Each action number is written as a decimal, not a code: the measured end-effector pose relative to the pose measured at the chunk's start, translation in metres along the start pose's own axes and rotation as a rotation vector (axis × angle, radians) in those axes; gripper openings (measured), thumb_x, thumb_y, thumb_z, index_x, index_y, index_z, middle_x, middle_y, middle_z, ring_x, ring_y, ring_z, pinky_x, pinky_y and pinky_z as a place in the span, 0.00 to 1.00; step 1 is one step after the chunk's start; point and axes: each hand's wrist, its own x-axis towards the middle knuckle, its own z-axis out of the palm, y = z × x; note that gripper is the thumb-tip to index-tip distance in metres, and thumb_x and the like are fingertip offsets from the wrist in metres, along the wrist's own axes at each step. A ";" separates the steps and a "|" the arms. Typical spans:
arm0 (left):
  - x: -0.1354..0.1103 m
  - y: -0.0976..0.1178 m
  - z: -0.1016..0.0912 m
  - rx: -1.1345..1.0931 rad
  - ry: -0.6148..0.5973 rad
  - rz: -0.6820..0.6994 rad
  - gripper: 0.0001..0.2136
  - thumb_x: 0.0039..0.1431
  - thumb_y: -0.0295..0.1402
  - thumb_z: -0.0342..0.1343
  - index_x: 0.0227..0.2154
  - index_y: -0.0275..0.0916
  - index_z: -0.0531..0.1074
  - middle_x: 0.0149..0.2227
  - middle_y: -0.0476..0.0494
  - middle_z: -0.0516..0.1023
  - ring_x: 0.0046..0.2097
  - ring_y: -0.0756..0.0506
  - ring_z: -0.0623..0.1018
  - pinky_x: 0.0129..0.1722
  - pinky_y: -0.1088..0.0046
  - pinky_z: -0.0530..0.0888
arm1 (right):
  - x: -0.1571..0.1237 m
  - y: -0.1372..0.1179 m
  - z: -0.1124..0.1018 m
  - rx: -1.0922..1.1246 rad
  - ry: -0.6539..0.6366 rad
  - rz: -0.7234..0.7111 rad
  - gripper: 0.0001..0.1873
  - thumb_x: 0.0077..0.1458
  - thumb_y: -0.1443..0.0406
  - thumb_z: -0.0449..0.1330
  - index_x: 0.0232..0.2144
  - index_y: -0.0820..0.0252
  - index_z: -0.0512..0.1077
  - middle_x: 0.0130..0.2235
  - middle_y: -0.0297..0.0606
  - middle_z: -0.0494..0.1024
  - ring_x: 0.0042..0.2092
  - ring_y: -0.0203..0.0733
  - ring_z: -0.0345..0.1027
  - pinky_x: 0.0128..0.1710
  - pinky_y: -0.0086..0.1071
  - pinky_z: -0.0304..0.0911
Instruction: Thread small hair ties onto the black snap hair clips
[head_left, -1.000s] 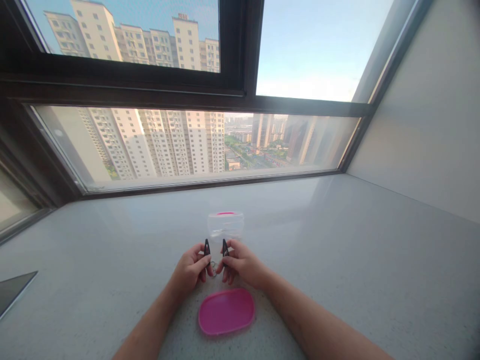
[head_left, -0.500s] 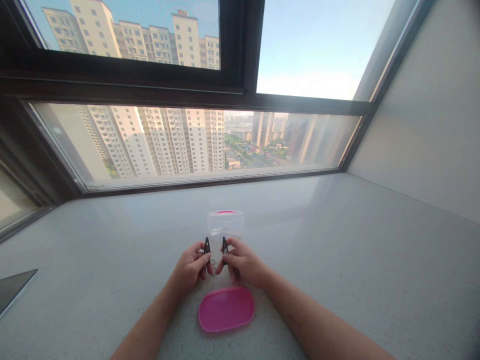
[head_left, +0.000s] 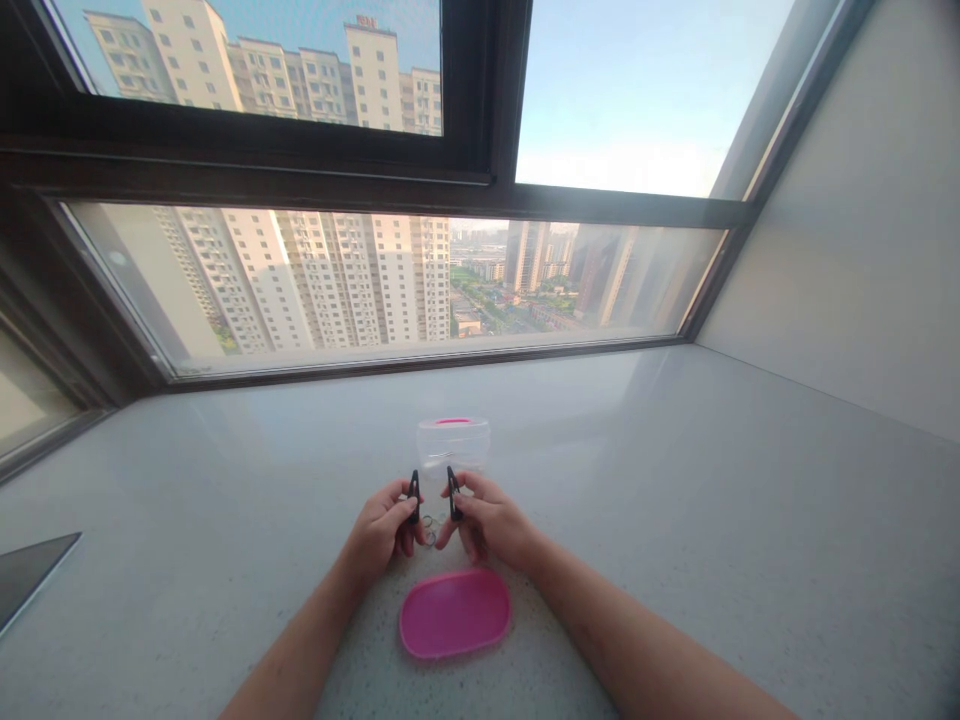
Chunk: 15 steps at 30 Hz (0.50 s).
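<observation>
Pinched upright in my left hand (head_left: pixel 386 522) is a black snap hair clip (head_left: pixel 414 495). My right hand (head_left: pixel 486 518) grips a second black hair clip (head_left: pixel 453 492), its top leaning slightly left. A narrow gap separates the two clips. Small rings (head_left: pixel 430 530) lie on the counter between my hands. Just beyond them rests a clear plastic pouch (head_left: pixel 453 442) with a pink strip at its top, its near part hidden by my fingers. On my side of the hands sits a pink oval tray (head_left: pixel 455 614).
The speckled white counter (head_left: pixel 675 500) runs up to a dark window frame (head_left: pixel 420 365). A flat grey object with a pale edge (head_left: pixel 34 575) lies at the left. A pale wall (head_left: pixel 847 260) rises on the right.
Both hands keep hold of their clips. The right clip has tilted, its top tipping left and its lower end turning right. The view has shifted slightly.
</observation>
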 end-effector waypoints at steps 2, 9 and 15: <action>0.000 0.000 0.000 0.001 0.006 -0.002 0.12 0.51 0.41 0.53 0.30 0.36 0.67 0.15 0.49 0.75 0.13 0.52 0.66 0.14 0.79 0.56 | 0.000 -0.001 0.000 -0.009 0.005 0.006 0.20 0.52 0.52 0.54 0.41 0.59 0.60 0.23 0.37 0.79 0.11 0.31 0.57 0.11 0.21 0.46; 0.000 0.000 0.001 0.017 0.018 0.002 0.09 0.50 0.38 0.51 0.29 0.38 0.66 0.13 0.50 0.74 0.12 0.52 0.66 0.13 0.79 0.56 | 0.001 0.000 0.001 -0.067 0.025 -0.002 0.15 0.51 0.59 0.51 0.40 0.58 0.58 0.22 0.36 0.79 0.11 0.31 0.55 0.10 0.20 0.45; 0.001 -0.002 0.002 0.033 0.030 0.013 0.08 0.50 0.37 0.50 0.30 0.37 0.66 0.13 0.51 0.73 0.12 0.52 0.65 0.13 0.80 0.55 | -0.002 -0.001 0.004 -0.109 0.020 -0.030 0.12 0.51 0.60 0.50 0.39 0.57 0.57 0.21 0.33 0.79 0.10 0.30 0.53 0.10 0.19 0.47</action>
